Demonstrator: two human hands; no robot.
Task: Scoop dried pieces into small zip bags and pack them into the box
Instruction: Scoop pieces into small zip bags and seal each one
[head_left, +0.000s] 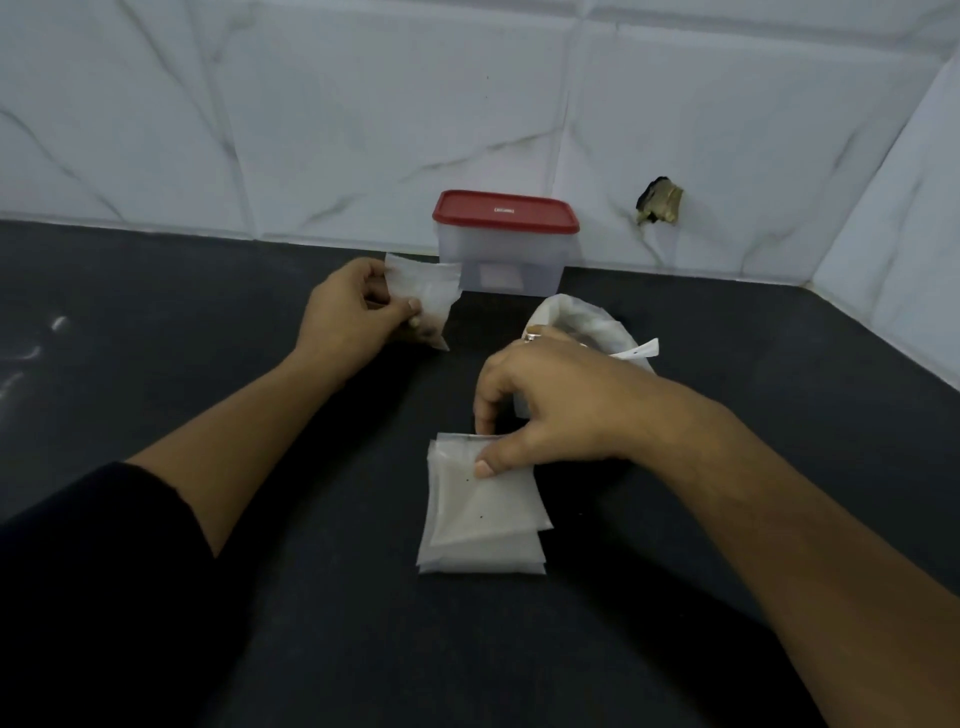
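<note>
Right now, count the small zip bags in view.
3 at least: one bag held by the left hand beside the box, and two or more in the stack that the right hand pinches. More may hide inside that stack.

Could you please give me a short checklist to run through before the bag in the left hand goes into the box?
1. Box open: not ok. The red lid sits on the box.
2. Bag held firmly: ok. The left hand pinches the small zip bag.
3. Bag has contents: ok. Dark pieces show at its bottom.
4. Zip sealed: cannot tell, as the strip is too faint to read.
5. A hand free for the lid: not ok. The right hand pinches the top of the stack of empty bags.
</note>
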